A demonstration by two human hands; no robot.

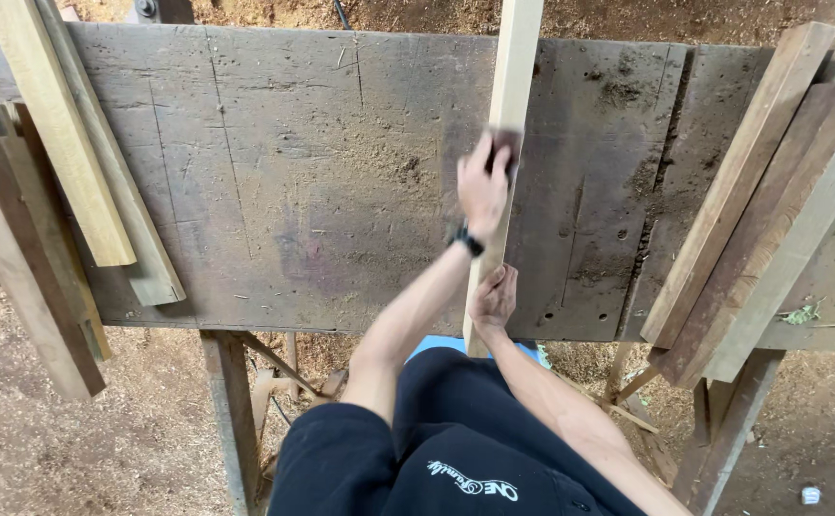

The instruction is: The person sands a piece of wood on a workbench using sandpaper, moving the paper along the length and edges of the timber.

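Pale and dark boards [74,162] lean across the left end of a worn, dusty table [293,172]. At centre, the left hand [483,186], blurred, presses a small dark sanding block [505,145] against a long pale wood strip [508,105] lying across the table; its grip is closed over the block. Just below, at the table's near edge, the right hand [494,299] steadies the same strip, fingers curled around it. Further planks [761,201] are stacked at the right end.
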